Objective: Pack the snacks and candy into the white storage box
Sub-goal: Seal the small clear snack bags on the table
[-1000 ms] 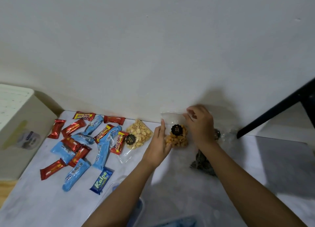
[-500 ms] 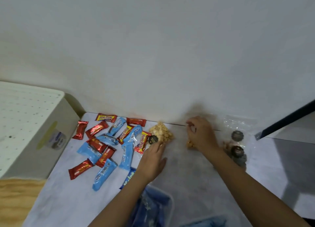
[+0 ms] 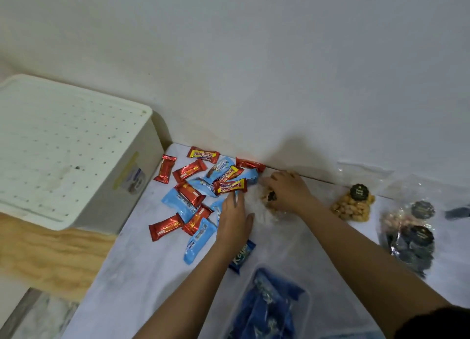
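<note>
The white storage box (image 3: pixel 76 148) stands at the left with its perforated lid on. Several red and blue candy bars (image 3: pixel 193 193) lie in a pile on the pale table beside it. My left hand (image 3: pixel 234 219) rests flat on the right edge of the pile, fingers straight. My right hand (image 3: pixel 286 191) curls over a clear bag of pale nuts (image 3: pixel 270 198) with a black sticker, close to the wall. A bag of orange nuts (image 3: pixel 352 207) lies free to the right of that hand. Bags of dark snacks (image 3: pixel 412 239) lie at the far right.
A clear tub of blue-wrapped candy (image 3: pixel 269 305) sits at the near edge between my arms. A dark blue bar (image 3: pixel 241 257) lies under my left forearm. The wall runs right behind the table. A wooden surface (image 3: pixel 50 252) lies below the box.
My right hand let go of the orange nut bag, which now lies to its right, and moved left onto the pale nut bag. My left hand slid onto the candy pile.
</note>
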The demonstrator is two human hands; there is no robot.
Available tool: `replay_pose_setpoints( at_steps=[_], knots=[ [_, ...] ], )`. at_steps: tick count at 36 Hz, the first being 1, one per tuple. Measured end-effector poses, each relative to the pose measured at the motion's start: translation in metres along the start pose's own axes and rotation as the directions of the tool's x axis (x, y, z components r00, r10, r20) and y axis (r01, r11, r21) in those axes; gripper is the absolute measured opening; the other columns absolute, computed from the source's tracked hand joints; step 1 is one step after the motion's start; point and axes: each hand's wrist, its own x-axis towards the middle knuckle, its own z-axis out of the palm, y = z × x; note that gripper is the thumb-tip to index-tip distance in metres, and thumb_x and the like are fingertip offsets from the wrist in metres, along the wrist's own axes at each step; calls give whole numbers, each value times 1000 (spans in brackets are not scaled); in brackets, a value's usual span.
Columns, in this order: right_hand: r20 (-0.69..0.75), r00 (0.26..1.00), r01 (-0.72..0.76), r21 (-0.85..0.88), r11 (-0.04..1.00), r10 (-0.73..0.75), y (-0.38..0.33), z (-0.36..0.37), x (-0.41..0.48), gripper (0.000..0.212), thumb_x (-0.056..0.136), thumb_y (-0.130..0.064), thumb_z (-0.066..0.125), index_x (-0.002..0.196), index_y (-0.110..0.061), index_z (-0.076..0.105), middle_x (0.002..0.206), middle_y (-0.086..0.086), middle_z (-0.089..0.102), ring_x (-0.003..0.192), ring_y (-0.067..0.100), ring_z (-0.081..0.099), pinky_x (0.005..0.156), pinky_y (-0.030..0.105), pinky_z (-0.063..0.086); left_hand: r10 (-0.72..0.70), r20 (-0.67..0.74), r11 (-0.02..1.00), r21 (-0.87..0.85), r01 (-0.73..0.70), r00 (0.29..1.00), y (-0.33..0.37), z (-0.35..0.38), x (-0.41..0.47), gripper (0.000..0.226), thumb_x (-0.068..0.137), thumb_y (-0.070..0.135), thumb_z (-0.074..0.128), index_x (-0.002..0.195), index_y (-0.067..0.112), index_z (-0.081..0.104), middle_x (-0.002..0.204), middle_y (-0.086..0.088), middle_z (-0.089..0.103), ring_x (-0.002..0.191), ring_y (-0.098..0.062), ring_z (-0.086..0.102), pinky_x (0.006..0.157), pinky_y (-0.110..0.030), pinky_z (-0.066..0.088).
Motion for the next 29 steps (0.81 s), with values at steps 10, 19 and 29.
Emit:
replay_pose_setpoints(
  at_steps=[10,19,29],
  knots=[
    [-114,974,-158,266,951,194,0,-3,-26,21,89,-25,49,106,-24,60,108,-1,59,106,20,52,88,36,33,-32,1,957,-289,31,999,12,6,2,62,91,16,54,144,13,24,143,-9,32,131,-21,34,112,-32,29],
    [-222,819,-161,796,584,529,2,15,-77,10,85,-27,63,84,-19,58,85,-4,57,81,17,58,74,36,50,175,-116,863,-460,-209,978,31,-14,-1,40,89,16,59,127,9,50,115,-1,54,89,-1,54,79,-11,48],
    [-59,762,-132,961,244,645,22,18,-140,15,86,-16,66,88,-2,62,84,10,64,77,15,56,68,17,42,349,-10,787,-540,-299,937,70,-32,-6,12,84,13,66,95,10,69,82,5,67,75,-1,63,70,-8,49]
  ],
)
